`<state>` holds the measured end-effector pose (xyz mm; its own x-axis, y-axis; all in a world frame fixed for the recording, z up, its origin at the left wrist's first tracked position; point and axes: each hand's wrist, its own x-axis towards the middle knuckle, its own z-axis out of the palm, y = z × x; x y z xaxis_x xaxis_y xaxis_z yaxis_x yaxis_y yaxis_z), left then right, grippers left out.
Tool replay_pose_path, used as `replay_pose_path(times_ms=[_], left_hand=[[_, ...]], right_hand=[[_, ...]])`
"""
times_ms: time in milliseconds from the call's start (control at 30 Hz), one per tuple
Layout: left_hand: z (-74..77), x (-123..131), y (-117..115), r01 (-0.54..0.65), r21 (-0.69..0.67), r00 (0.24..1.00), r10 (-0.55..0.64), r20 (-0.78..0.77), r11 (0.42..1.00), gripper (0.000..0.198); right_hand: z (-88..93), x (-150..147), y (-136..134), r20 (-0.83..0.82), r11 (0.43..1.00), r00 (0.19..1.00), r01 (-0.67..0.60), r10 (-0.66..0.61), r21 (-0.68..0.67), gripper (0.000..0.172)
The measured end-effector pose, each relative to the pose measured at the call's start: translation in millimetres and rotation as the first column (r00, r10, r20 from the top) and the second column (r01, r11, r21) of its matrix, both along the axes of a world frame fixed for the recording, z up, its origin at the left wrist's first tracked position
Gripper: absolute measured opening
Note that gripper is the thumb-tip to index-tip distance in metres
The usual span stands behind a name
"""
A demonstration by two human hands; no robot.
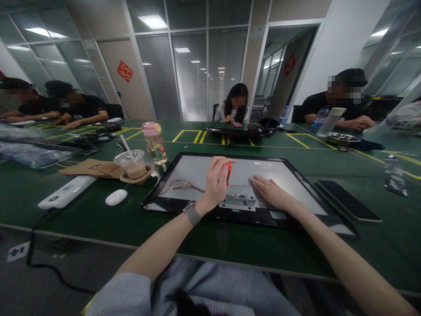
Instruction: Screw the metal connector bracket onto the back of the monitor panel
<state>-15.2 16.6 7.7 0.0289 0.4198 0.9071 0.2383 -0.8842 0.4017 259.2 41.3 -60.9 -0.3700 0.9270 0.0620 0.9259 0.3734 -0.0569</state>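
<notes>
My left hand (216,181), a watch on its wrist, is closed around an orange-and-black screwdriver (229,174) above the lower middle of a flat display panel (184,171). Only part of the handle shows; the tip is hidden. The panel lies with its grey metal back up inside a black frame. Just below the left hand sits a metal bracket with ports (239,202). A thin bundle of wires (187,186) runs to it from the left. My right hand (270,191) rests flat on the metal back, right of the bracket, fingers stretched out and holding nothing.
Left of the panel are a white mouse (116,197), a white power strip (67,192), an iced drink cup (131,162) in a cardboard holder and a pink-lidded bottle (155,145). A black phone-like slab (347,199) lies right. Several people sit around the green table (184,239).
</notes>
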Motion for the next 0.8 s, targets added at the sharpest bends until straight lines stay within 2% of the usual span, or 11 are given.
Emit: replay_pose_path(times_ms=[200,400,533,800], left_hand=[[3.4,1.2,0.1,0.056,0.009,0.998,-0.056,0.014,0.998,0.028],[2.5,0.9,2.7,-0.007,0.046,1.0,0.006,0.01,0.999,0.019],[1.4,0.1,3.2,-0.044,0.05,0.999,0.044,-0.002,0.998,0.018],[2.3,-0.5,0.3,0.019,0.018,1.0,-0.019,0.004,1.0,0.025]], right_hand=[[0.0,-0.4,0.0,-0.007,1.0,1.0,-0.004,0.004,0.003,0.058],[-0.3,0.4,0.2,-0.012,1.0,1.0,-0.005,0.005,0.0,0.056],[2.4,-1.1,-2.0,-0.012,1.0,1.0,0.009,-0.009,-0.014,0.056],[3.1,-2.3,-3.2,-0.025,1.0,0.999,0.025,-0.026,-0.019,0.058]])
